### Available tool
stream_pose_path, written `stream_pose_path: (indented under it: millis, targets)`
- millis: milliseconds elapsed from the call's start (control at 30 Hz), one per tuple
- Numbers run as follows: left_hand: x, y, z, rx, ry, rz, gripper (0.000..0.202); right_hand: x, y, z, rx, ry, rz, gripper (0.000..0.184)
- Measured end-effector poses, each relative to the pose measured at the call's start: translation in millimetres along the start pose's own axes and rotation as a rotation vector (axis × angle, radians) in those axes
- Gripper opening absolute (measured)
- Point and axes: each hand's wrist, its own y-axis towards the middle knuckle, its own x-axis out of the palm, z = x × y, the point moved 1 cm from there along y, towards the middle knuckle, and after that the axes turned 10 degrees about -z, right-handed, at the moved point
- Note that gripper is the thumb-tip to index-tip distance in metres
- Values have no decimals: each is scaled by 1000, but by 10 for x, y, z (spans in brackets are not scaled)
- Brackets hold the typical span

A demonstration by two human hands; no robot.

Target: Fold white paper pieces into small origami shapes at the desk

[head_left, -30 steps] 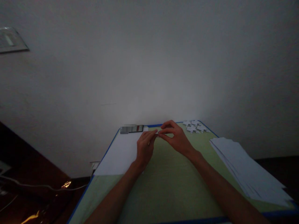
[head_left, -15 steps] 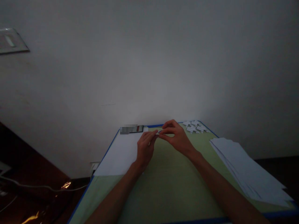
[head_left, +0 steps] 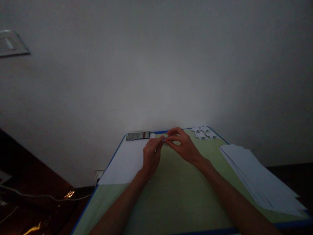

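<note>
My left hand (head_left: 151,155) and my right hand (head_left: 183,143) meet fingertip to fingertip over the far middle of the green table (head_left: 181,195). Between them is a small piece of folded white paper (head_left: 163,139), mostly hidden by the fingers. The left thumb and fingers are closed on its left side. My right thumb and forefinger pinch the other side, with the remaining right fingers curled above. Several folded white paper stars (head_left: 201,134) lie at the far right corner of the table.
A fanned stack of white paper sheets (head_left: 259,179) lies along the right edge. On the left, a large white sheet (head_left: 119,166) lies flat, with a phone (head_left: 143,135) at its far end. A wall (head_left: 156,75) rises directly behind the table.
My right hand has shifted slightly left and its fingers have drawn closer to the left fingertips. The paper piece has tilted a little between them. The left hand stays almost still.
</note>
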Motion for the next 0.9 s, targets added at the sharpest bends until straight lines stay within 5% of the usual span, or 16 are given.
stream_pose_path:
  millis: [633,900]
  targets:
    - [-25,36,43,-49,-89,-25,18,-38,15,-31,2,9,62,7]
    - [-52,63,56,-67,-130,-43,17,-41,4,-27,-11,-30,38,22]
